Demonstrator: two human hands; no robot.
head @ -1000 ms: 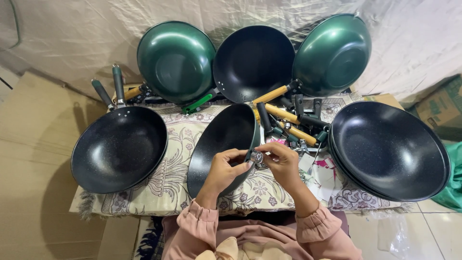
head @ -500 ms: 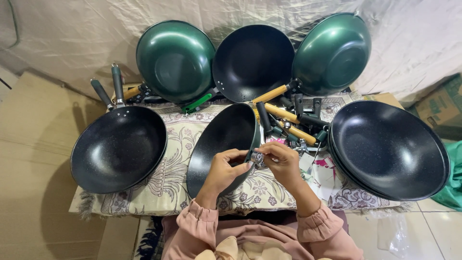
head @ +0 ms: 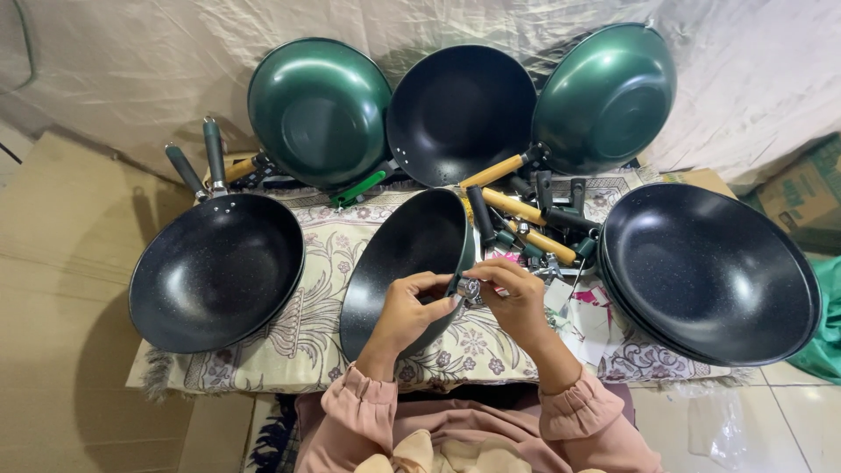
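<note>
On a floral cloth (head: 289, 342), both hands (head: 412, 307) (head: 517, 298) hold a tilted pan (head: 403, 263).

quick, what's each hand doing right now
Left hand: closed on the rim of the tilted black wok.
Right hand: fingers pinched on a small metal fitting at that rim.

A low table (head: 289, 368) draped in a floral cloth (head: 324, 263) carries a black wok (head: 217, 271) at nine o'clock and stacked woks (head: 710, 271) at three. A tilted wok (head: 407, 263) stands at centre. Loose handles (head: 534, 228) and what may be paper tags (head: 587, 311) lie at one o'clock.
</note>
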